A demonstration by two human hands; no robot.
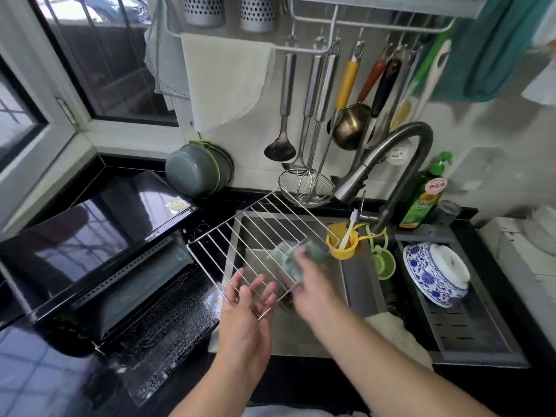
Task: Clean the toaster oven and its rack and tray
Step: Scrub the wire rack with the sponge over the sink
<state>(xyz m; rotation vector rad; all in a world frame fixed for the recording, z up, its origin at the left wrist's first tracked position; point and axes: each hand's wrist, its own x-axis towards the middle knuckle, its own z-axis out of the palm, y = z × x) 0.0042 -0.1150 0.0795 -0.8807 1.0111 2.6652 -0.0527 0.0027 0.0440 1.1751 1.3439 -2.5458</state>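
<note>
The wire oven rack (240,236) is held tilted over the steel sink (358,284). My left hand (249,314) supports its near corner from below, the fingers poking up between the wires. My right hand (313,284) grips a grey-green sponge (288,257), blurred, and presses it against the rack's wires. The black toaster oven (90,236) stands on the counter to the left with its glass door (168,329) folded down and wet. No oven tray can be made out.
A curved faucet (400,164) arches over the sink. A yellow holder (343,245) with a brush and a green strainer (383,261) hang at the sink's right. A blue-and-white bowl (427,275) lies in the drain tray. Green dish soap (424,194) stands behind. Utensils (313,115) hang on the wall.
</note>
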